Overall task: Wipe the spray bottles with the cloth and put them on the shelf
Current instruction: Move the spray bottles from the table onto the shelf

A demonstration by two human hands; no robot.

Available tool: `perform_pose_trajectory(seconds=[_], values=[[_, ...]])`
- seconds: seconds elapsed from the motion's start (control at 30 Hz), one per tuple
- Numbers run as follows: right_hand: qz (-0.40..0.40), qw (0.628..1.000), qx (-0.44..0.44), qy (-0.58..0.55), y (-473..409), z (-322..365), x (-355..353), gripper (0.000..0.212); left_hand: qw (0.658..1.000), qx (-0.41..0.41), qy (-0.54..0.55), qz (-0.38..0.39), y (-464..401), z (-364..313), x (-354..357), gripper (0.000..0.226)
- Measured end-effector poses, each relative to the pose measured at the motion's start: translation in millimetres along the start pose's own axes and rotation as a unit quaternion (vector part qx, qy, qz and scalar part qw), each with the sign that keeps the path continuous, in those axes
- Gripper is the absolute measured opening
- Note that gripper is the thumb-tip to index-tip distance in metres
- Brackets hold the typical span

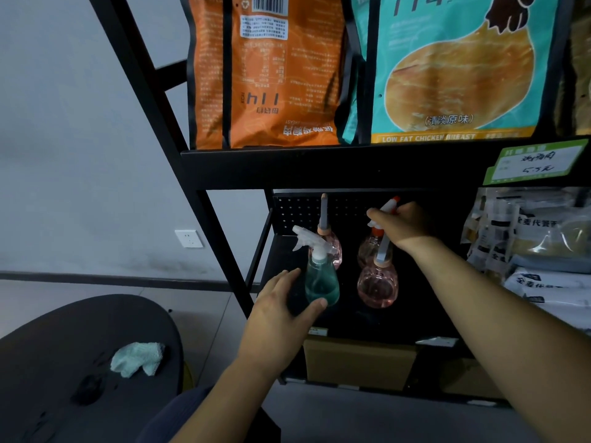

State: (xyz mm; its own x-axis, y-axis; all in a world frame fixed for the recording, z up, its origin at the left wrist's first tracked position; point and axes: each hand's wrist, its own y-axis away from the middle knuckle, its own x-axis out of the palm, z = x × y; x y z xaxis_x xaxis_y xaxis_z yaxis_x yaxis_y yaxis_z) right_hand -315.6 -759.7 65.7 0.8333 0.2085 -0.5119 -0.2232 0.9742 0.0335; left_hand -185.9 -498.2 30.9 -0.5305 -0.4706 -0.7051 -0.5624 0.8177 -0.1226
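Several spray bottles stand on a black shelf [425, 318]. My left hand [281, 311] is around the base of a teal bottle [321, 279] with a clear trigger head, thumb at its front and fingers behind it. My right hand [404, 223] grips the orange-and-white trigger head of a pink bottle [367, 247] at the back. A second pink bottle [378, 284] stands in front of that one, and a third pink bottle [332, 247] stands behind the teal one. A pale green cloth [137, 358] lies crumpled on a dark round table [64, 346] at lower left.
Orange [265, 75] and teal [454, 68] food bags fill the shelf above. Clear packets [527, 238] sit to the right of the bottles. Cardboard boxes [358, 359] stand on the level below. A black shelf post [220, 247] rises left of the bottles.
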Motion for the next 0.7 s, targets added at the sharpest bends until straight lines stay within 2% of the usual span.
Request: perform_pose_trajectory(seconds=[0.17,0.3,0.4,0.5,0.7], values=[[0.008,0.998,0.038,-0.053,-21.0,-6.3,9.0,0.030,1.000,-0.005,-0.007,0.001,0.3,2.2,0.9,0.077],[0.033,0.996,0.042,-0.066,-27.5,-14.1,7.8,0.033,1.000,-0.005,-0.008,0.002,0.4,1.2,2.3,0.075],[0.011,0.995,0.049,-0.085,-32.5,-17.2,8.6,0.025,1.000,-0.003,-0.011,0.000,-1.3,-1.0,4.1,0.075],[-0.009,0.997,0.039,-0.069,-31.9,-16.1,9.6,0.033,1.000,0.016,-0.011,-0.006,-3.2,-6.4,6.9,0.074],[-0.012,0.999,0.022,-0.040,-30.7,-13.7,8.2,0.024,0.999,0.042,0.005,-0.008,-11.1,-23.3,16.3,0.076]])
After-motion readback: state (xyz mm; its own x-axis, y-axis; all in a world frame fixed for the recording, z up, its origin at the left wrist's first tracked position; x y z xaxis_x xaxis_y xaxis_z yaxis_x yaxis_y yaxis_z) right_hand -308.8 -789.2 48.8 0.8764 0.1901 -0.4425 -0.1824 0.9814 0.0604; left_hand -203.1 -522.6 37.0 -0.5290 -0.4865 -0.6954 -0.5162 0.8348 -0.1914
